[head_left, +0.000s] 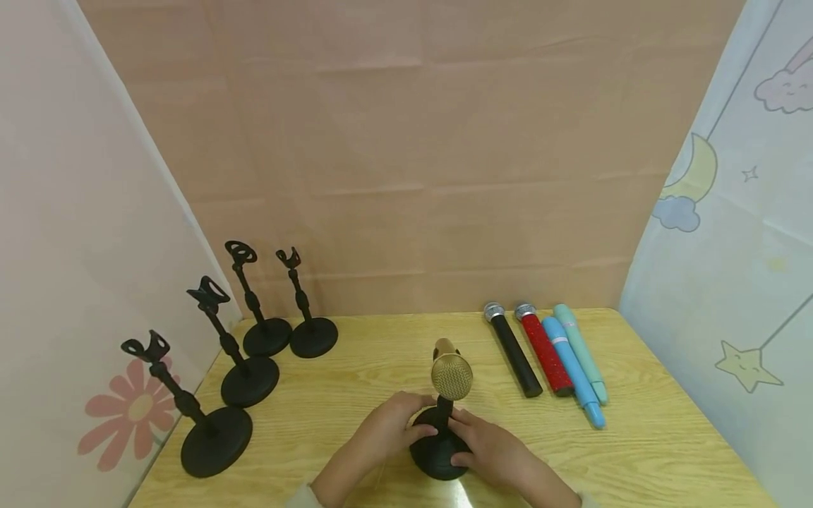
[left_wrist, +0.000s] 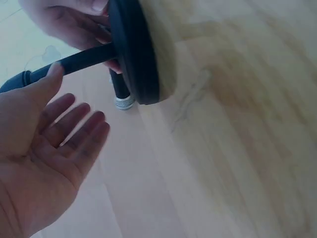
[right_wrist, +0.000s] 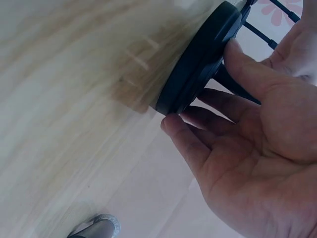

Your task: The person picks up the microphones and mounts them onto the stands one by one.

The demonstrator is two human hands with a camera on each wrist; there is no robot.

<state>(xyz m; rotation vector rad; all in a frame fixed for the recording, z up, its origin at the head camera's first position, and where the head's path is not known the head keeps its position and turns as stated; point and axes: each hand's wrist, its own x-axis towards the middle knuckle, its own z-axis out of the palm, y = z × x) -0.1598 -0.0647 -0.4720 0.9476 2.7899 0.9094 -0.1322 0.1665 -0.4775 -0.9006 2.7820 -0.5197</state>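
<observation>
A gold microphone (head_left: 452,376) sits atop a black desk stand, its mesh head facing me. The stand's round base (head_left: 432,455) is near the table's front middle; in the right wrist view the base (right_wrist: 198,64) looks raised at its near edge, though I cannot tell if it is fully off the table. My right hand (head_left: 498,448) grips the base's right side, thumb on its upper face and fingers at the rim. To the left of the pole is my left hand (head_left: 387,423). In the left wrist view its fingers are spread and its thumb touches the pole (left_wrist: 84,59).
Several black stands with clips, such as the nearest one (head_left: 216,441), line the table's left side. At the back right lie a black microphone (head_left: 516,353), a red glittery microphone (head_left: 546,349), a blue pen-shaped item (head_left: 571,367) and a mint one (head_left: 583,349). Paper-covered walls surround the table.
</observation>
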